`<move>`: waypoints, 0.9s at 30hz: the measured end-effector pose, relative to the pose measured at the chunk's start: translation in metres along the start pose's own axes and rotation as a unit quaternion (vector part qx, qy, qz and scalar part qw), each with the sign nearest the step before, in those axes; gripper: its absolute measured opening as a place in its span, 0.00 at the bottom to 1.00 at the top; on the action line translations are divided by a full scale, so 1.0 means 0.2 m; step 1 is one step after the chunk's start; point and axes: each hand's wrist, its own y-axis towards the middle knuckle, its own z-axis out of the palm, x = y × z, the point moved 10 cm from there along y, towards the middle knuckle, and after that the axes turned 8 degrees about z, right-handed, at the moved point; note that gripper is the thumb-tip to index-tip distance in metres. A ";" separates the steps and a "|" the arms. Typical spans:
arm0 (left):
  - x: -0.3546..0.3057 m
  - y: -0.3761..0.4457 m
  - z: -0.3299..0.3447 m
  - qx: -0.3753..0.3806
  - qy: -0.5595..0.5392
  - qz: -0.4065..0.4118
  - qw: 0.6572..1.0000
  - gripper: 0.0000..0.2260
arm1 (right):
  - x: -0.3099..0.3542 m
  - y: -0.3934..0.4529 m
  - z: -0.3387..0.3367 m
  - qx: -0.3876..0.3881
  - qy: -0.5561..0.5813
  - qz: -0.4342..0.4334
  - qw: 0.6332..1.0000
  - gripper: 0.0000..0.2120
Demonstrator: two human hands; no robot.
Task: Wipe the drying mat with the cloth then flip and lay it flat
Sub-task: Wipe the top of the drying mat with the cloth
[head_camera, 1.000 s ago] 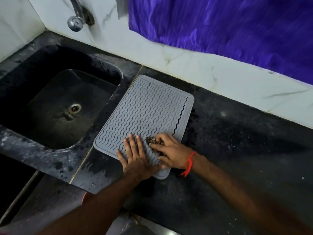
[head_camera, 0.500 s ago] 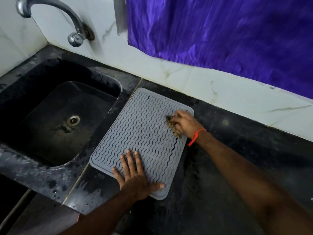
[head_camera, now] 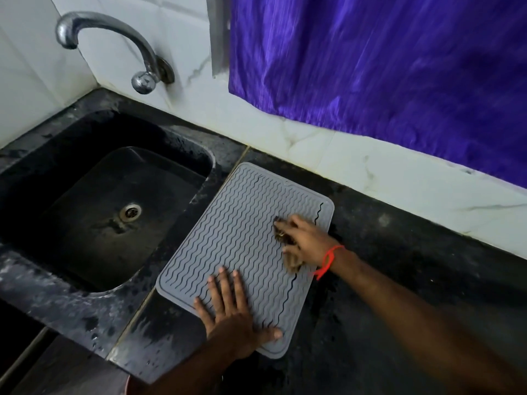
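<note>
My left hand (head_camera: pixel 228 315) presses flat-fingered on the drying mat's (head_camera: pixel 239 240) near end while my right hand (head_camera: pixel 305 240) grips the cloth (head_camera: pixel 292 260) by its right edge, long axis running away from me.

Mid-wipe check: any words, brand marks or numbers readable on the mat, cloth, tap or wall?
None readable.
Mat: only wavy ridges, no text.
Cloth: mostly hidden under the right hand, no print visible.
Tap: bare metal, no mark.
Wall and curtain: no lettering.
</note>
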 end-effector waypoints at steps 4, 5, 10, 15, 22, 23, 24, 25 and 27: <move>0.01 0.01 -0.01 -0.012 0.002 -0.001 1.000 0.68 | -0.09 0.05 -0.05 -0.035 -0.023 0.009 0.999 0.20; 0.01 0.01 -0.01 -0.012 0.002 0.000 1.000 0.68 | -0.12 0.07 -0.07 -0.042 -0.019 0.010 0.999 0.19; -0.02 -0.01 0.00 -0.005 -0.003 0.012 1.000 0.68 | -0.43 0.18 -0.22 -0.089 0.054 0.126 0.987 0.14; -0.02 -0.02 -0.01 0.001 0.001 0.009 1.000 0.68 | -0.58 0.26 -0.30 -0.067 0.079 0.236 0.966 0.14; 0.00 0.00 -0.01 -0.010 0.003 0.009 1.000 0.67 | 0.00 -0.02 -0.03 -0.039 -0.056 0.001 0.998 0.19; 0.01 0.01 -0.01 -0.014 0.002 0.008 1.000 0.67 | -0.02 -0.03 -0.02 -0.048 -0.073 0.002 0.996 0.18; 0.01 0.01 0.00 -0.017 0.001 0.008 1.000 0.67 | -0.05 -0.02 -0.03 -0.064 -0.082 0.010 0.995 0.17; 0.02 0.01 0.00 -0.018 0.001 0.009 1.000 0.68 | -0.11 0.00 -0.07 -0.077 -0.079 0.031 0.993 0.16; 0.01 0.01 0.01 -0.016 0.001 0.012 1.000 0.68 | -0.26 0.07 -0.15 -0.085 -0.048 0.106 0.990 0.15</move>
